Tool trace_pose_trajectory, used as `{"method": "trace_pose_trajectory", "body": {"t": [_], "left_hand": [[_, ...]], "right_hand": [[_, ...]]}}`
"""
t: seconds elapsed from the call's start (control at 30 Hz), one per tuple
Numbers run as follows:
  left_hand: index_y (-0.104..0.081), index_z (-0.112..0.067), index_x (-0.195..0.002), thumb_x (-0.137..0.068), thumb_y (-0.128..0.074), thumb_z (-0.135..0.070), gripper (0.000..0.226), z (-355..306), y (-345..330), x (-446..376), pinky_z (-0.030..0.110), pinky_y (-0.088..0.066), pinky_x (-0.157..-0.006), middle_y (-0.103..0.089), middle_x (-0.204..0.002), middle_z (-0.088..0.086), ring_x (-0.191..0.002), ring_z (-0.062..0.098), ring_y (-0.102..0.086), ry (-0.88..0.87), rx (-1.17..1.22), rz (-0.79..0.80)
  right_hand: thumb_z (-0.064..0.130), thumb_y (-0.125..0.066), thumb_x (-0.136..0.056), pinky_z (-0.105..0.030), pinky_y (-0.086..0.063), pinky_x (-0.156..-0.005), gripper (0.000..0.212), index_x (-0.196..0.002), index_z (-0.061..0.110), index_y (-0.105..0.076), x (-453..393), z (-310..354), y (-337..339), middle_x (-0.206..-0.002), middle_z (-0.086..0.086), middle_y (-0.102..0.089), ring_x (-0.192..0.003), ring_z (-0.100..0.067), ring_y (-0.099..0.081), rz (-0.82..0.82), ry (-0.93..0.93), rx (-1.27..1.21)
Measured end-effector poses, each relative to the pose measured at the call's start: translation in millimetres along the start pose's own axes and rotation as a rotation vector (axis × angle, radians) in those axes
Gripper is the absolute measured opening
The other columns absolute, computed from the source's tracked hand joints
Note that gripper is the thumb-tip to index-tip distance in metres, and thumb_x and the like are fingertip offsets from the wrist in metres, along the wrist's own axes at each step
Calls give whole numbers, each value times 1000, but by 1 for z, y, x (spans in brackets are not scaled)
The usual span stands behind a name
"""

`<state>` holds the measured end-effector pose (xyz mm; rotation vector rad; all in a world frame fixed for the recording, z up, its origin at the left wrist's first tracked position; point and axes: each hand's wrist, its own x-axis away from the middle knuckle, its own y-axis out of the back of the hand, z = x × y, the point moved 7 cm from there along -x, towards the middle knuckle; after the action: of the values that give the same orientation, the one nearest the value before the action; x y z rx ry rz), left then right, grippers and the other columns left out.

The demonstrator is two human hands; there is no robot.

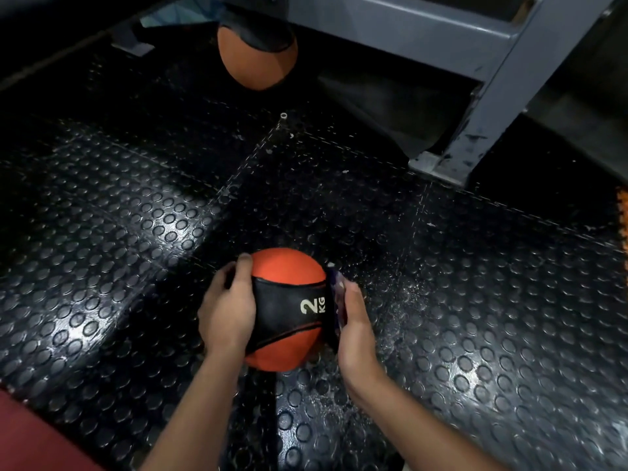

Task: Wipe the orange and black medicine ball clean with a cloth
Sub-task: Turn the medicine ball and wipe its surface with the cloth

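Observation:
An orange and black medicine ball point(287, 277) marked "2 KG" sits low in the middle of the view, just above the studded floor. My left hand point(227, 309) grips its left side, thumb on the orange top. My right hand point(355, 329) presses a dark purple cloth point(336, 300) flat against the ball's right side; most of the cloth is hidden between palm and ball.
A second orange and black ball point(256, 57) lies farther away at the top centre. A grey metal frame leg point(482, 107) stands at the upper right. Black studded rubber mats point(136, 215) cover the floor, wet-looking specks to the right. A dark red surface point(30, 440) fills the bottom left corner.

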<state>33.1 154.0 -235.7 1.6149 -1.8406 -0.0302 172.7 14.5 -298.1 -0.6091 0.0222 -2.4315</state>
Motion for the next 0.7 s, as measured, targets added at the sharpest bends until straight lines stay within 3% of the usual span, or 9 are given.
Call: {"method": "trace_pose_trajectory", "body": {"t": [0.07, 0.13, 0.27, 0.3, 0.37, 0.47, 0.53, 0.63, 0.7], "left_hand": [[-61, -25, -144, -102, -49, -60, 56, 4, -3, -3, 38, -35, -110, -59, -146, 16, -136, 37, -49, 25, 33, -4], [-62, -24, -142, -101, -49, -61, 57, 2, -4, -6, 38, -36, -109, -60, -145, 17, -135, 38, -51, 26, 21, -11], [-66, -30, -136, -98, -48, -68, 56, -3, -11, -15, 38, -39, -105, -65, -138, 13, -130, 36, -55, -20, -48, -24], [-66, -31, -135, -98, -48, -68, 56, -3, -12, -17, 39, -39, -104, -66, -138, 13, -130, 36, -56, -30, -68, -20], [-67, -32, -135, -98, -48, -68, 55, -3, -13, -18, 38, -39, -104, -66, -137, 12, -129, 35, -56, -38, -80, -13], [-69, -36, -130, -96, -52, -68, 49, -4, -10, -13, 34, -35, -96, -68, -134, 8, -128, 32, -56, -39, -43, 10], [-71, -39, -124, -96, -53, -67, 44, -5, -10, -13, 32, -33, -92, -69, -132, 6, -126, 30, -56, -47, -31, 43], [-70, -41, -122, -96, -52, -68, 42, -3, -9, -17, 33, -34, -93, -69, -132, 4, -126, 30, -56, -58, -41, 65], [-70, -41, -122, -95, -52, -70, 44, -1, -8, -18, 34, -36, -95, -68, -131, 3, -126, 30, -57, -53, -34, 66]], "right_hand": [[73, -39, -95, -41, -45, -111, 55, -130, 38, -64, 0, 15, -7, -135, 8, -66, -129, -12, -59, 2, 55, 31], [68, -35, -97, -46, -43, -113, 49, -128, 46, -65, -2, 35, -13, -139, 10, -63, -132, -14, -56, 40, 181, 125], [46, -39, -108, -16, -25, -114, 35, -139, 53, -54, -17, 58, -29, -149, 25, -46, -141, 2, -34, 178, 325, 458], [46, -37, -108, -15, -23, -113, 35, -139, 54, -53, -23, 56, -29, -150, 25, -45, -141, 2, -32, 181, 326, 515], [51, -31, -108, -25, -32, -115, 36, -138, 52, -51, -37, 41, -19, -150, 14, -50, -141, -8, -42, 149, 188, 461], [54, -24, -109, -41, -44, -113, 54, -146, 26, -53, -40, -3, 2, -143, -8, -60, -132, -26, -57, 148, -304, 302], [52, -26, -109, -47, -43, -115, 51, -137, 26, -59, -36, -14, 8, -141, -11, -62, -130, -28, -58, 130, -411, 231], [53, -33, -107, -45, -38, -118, 43, -137, 35, -59, -37, -2, 0, -143, 2, -60, -133, -18, -54, 46, -238, 177], [72, -33, -96, -48, -31, -121, 50, -132, 50, -60, -38, 12, -3, -142, 16, -58, -139, -15, -46, -6, -44, 317]]}}
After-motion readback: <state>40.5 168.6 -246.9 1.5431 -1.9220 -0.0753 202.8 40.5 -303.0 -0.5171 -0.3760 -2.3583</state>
